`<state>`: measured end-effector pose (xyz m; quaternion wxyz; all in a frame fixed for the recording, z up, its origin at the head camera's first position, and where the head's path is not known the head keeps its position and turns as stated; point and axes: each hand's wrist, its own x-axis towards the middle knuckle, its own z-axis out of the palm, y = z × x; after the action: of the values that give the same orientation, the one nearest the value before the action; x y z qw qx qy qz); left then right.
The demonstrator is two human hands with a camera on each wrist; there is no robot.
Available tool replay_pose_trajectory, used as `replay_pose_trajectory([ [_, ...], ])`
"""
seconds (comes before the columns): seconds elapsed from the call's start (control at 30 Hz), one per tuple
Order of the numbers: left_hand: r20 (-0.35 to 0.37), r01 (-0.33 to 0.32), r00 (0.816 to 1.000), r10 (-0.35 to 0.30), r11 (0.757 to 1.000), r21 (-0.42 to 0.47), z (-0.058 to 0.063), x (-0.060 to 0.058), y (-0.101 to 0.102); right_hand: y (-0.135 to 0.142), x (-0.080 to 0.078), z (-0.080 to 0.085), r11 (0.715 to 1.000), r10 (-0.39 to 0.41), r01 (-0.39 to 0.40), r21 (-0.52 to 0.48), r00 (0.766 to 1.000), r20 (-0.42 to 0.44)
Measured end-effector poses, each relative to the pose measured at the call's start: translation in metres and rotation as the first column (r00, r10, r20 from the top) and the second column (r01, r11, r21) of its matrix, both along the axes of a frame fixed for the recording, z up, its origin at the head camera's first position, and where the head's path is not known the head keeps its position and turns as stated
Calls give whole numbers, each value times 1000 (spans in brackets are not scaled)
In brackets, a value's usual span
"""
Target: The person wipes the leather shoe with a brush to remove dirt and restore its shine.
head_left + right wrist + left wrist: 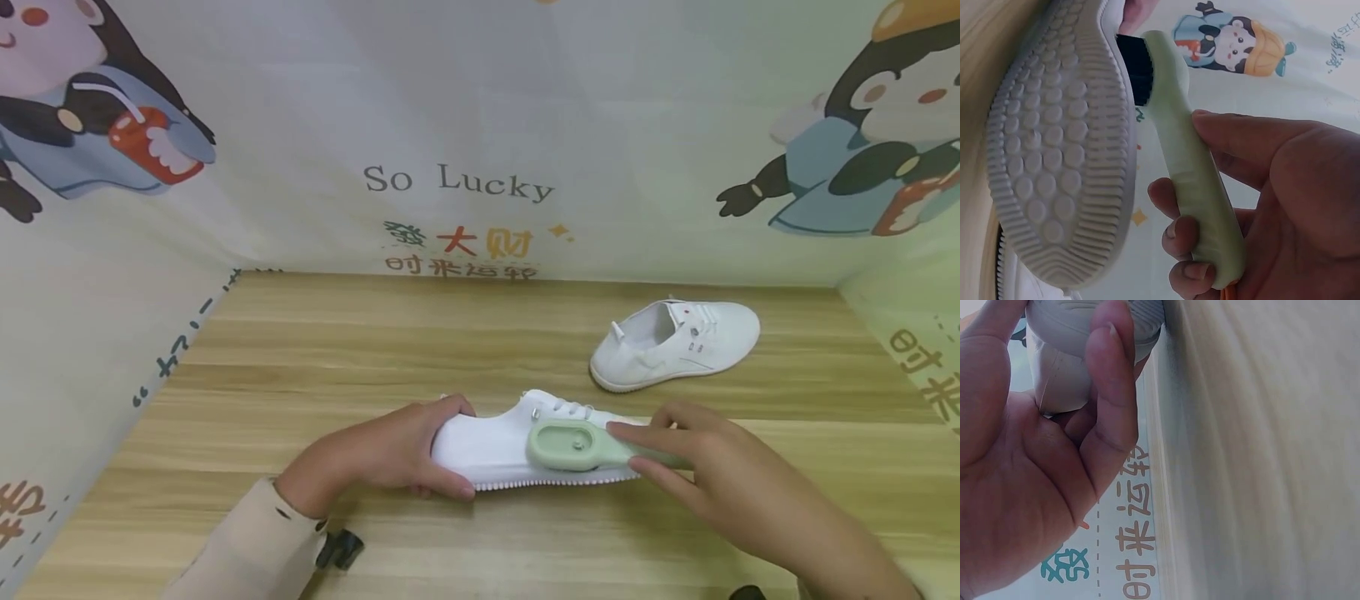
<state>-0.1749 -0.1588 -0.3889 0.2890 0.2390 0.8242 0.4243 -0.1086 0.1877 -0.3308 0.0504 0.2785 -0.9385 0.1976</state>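
Observation:
In the head view my left hand (397, 450) grips the heel of a white lace-up shoe (480, 450), its toe pointing right. The left wrist view shows fingers and thumb round the shoe heel (1063, 381). My right hand (720, 467) holds a pale green shoe brush (573, 446) by its handle, the head lying over the near side of the shoe. Dark bristles (1135, 69) meet the shoe's side next to the studded sole (1054, 144) in the right wrist view. Fingers curl round the brush handle (1200, 200), which has an orange loop at its end.
A second white shoe (720, 342) stands behind on the wood-grain table (360, 333), toe to the right. Printed cloth (465, 108) with cartoon figures and lettering rises at the back and both sides. A small black object (341, 550) is at the left sleeve.

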Motion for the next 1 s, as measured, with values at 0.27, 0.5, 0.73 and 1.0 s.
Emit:
replay_pose_trajectory([
  [0.27, 13, 4, 1000, -4, 1000, 1, 0, 0, 0, -16, 3, -10, 1000, -5, 6, 7, 996, -89],
  [0.5, 10, 3, 1000, -3, 1000, 6, 0, -1, 0, -26, 5, -16, 1000, -3, 6, 13, 984, -176],
  [0.73, 1, -2, 1000, 2, 1000, 5, 1, -1, 0, -26, 4, -17, 1000, 9, -9, -2, 980, -200],
  [1.0, -1, 4, 1000, -4, 1000, 0, 0, 0, 1, -21, 4, -15, 1000, 3, -6, -22, 990, -138],
])
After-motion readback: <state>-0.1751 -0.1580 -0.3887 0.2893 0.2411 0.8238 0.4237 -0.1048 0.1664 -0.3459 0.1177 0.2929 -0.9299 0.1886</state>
